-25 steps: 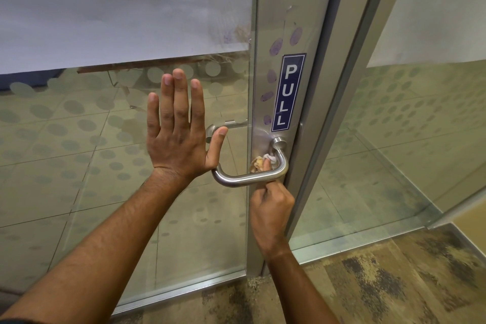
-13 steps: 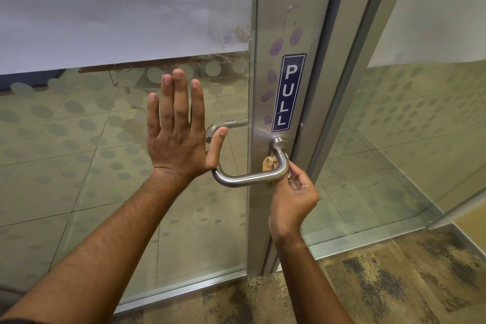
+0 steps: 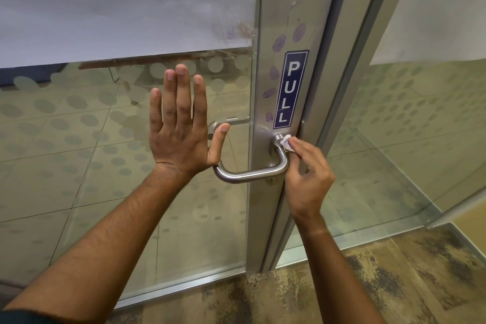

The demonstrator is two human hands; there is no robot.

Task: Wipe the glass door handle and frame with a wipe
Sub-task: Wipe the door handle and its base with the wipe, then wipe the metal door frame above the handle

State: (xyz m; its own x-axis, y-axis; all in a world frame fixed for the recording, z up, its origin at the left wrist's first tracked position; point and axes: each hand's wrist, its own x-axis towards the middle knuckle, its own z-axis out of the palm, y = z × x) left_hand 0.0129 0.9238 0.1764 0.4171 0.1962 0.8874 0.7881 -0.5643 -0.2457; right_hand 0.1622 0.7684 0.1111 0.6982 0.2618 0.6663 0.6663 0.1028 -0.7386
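Note:
A steel lever handle [image 3: 249, 175] curves out from the metal door frame [image 3: 265, 192] below a blue PULL sign [image 3: 290, 89]. My right hand [image 3: 306, 176] pinches a small white wipe [image 3: 286, 142] against the handle's upper right end, by its round base. My left hand [image 3: 181, 134] lies flat and open on the glass door [image 3: 105, 166], fingers up, thumb touching the handle's left bend.
Purple smudges [image 3: 278, 43] mark the frame above the sign. A fixed glass panel [image 3: 407, 152] stands to the right, beyond a second metal post [image 3: 349, 87]. Patterned carpet [image 3: 342, 292] covers the floor on my side. A second handle [image 3: 226, 123] shows behind the glass.
My right hand has swung from under the handle to its right side and up to the top end, bringing the wipe along. My left hand stays pressed on the glass.

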